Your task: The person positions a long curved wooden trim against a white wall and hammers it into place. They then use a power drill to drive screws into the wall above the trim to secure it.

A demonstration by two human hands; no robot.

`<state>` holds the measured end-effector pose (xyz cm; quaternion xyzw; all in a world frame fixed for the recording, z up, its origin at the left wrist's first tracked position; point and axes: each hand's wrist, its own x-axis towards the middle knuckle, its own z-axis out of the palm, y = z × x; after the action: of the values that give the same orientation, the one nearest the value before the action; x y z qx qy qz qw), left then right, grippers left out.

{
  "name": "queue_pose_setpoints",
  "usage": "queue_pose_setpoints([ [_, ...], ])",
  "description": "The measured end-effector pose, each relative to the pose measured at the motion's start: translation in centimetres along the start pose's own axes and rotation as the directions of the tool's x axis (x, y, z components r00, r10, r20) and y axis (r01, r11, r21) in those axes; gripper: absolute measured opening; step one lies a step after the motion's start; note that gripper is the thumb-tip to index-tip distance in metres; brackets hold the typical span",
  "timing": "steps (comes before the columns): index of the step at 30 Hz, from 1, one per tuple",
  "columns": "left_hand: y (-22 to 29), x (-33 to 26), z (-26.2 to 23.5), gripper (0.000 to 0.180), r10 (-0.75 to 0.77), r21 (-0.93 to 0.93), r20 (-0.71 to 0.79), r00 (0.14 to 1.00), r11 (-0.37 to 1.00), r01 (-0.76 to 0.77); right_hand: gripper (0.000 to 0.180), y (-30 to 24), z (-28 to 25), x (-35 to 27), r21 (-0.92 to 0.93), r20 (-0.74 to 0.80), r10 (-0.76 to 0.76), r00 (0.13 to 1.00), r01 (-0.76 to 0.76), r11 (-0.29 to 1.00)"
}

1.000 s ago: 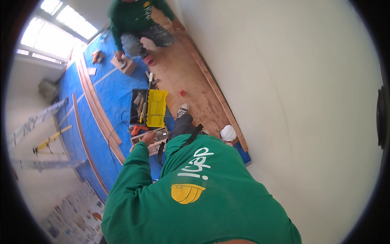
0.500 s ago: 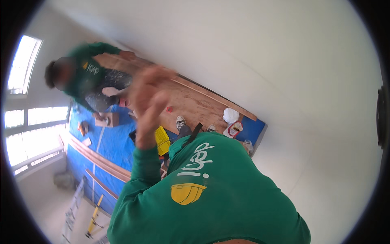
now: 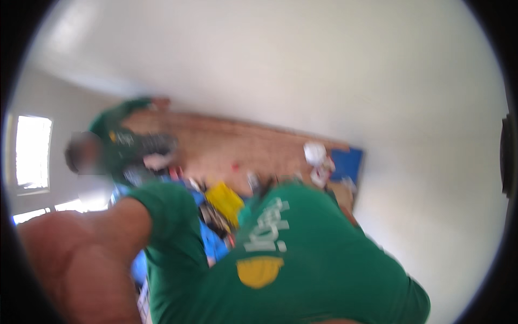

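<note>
My left hand [image 3: 75, 264] is raised very near the camera at the lower left, large and smeared by motion. The wrist comes out of a green sleeve [image 3: 171, 216]. Its fingers cannot be made out, nor whether anything is in them. My right hand does not show; my green-shirted torso [image 3: 324, 259] covers that side. Past my left arm a yellow toolbox-like thing [image 3: 224, 202] lies on the floor, next to dark and blue items that are blurred.
At the far left a person in green [image 3: 113, 143] sits low, one arm stretched to the wall [image 3: 302, 70]. Reddish wooden boards [image 3: 210, 148] run along the wall. A white bundle [image 3: 314, 153] and a white-and-red container [image 3: 320, 175] stand by blue sheeting [image 3: 347, 164] at the right.
My left hand has swung from in front of me toward the lower left, close to the camera. The view has turned and blurred. The other person still reaches to the wall.
</note>
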<state>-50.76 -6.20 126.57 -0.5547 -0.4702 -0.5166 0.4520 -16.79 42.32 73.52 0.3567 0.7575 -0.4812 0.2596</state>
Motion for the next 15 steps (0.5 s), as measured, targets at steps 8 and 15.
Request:
queue_pose_setpoints([
  [8,-1.0,-2.5,7.6,0.065,-0.042,-0.13,-0.021,0.999,0.991,0.039,0.046,-2.9,-3.4,-5.3,-0.373,-0.398,-0.433,0.809,0.289,0.882],
  [15,-2.9,-19.0,23.7,0.059,-0.9,0.068,0.216,0.378,0.401,0.914,0.063,-7.8,-5.8,-13.1,0.325,-0.482,-0.271,0.833,0.457,0.828],
])
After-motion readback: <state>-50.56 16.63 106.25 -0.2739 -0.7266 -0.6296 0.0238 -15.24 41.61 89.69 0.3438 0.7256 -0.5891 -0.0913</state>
